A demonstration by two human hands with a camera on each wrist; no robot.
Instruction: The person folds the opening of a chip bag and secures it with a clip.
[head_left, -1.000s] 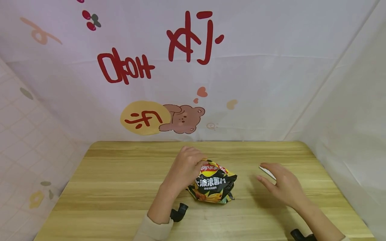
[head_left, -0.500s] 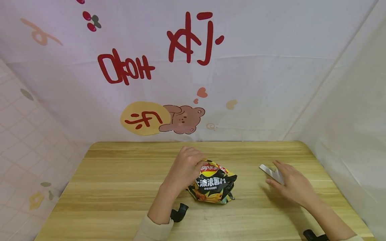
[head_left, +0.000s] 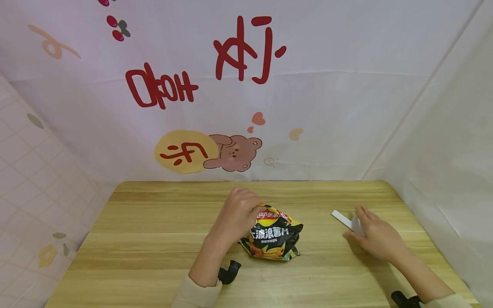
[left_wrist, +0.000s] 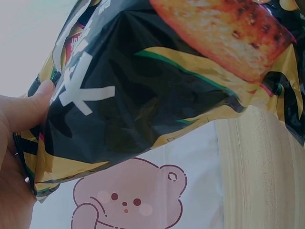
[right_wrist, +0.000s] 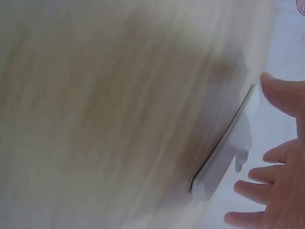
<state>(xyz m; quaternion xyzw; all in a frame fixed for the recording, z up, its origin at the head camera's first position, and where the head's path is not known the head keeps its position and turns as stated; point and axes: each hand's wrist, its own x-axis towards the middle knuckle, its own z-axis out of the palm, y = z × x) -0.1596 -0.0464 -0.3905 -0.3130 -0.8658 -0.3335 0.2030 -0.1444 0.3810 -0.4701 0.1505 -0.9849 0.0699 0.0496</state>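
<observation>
A black and yellow Lay's potato chip bag (head_left: 271,235) stands upright at the middle of the table, its printed front towards the head camera. My left hand (head_left: 236,214) grips its upper left side; in the left wrist view the thumb (left_wrist: 45,90) presses on the bag's edge, while the other fingers are mostly hidden behind it. To the right lies a flat white bar (head_left: 342,218) with a rounded part jutting from its side. Beside it is my right hand (head_left: 377,235), fingers spread and thumb apart. The right wrist view shows a small tab on the bar (right_wrist: 221,164), near the fingertips.
The wooden table (head_left: 154,231) meets a white backdrop cloth (head_left: 327,107) with red lettering and a cartoon bear (head_left: 235,154). Cloth walls rise on both sides. A black curved piece (head_left: 230,272) sits at the left wrist and another (head_left: 402,298) at the right wrist.
My right hand has drawn back to the right and let go of the white bar, which now lies on the table in fuller view. The left hand and chip bag have stayed put.
</observation>
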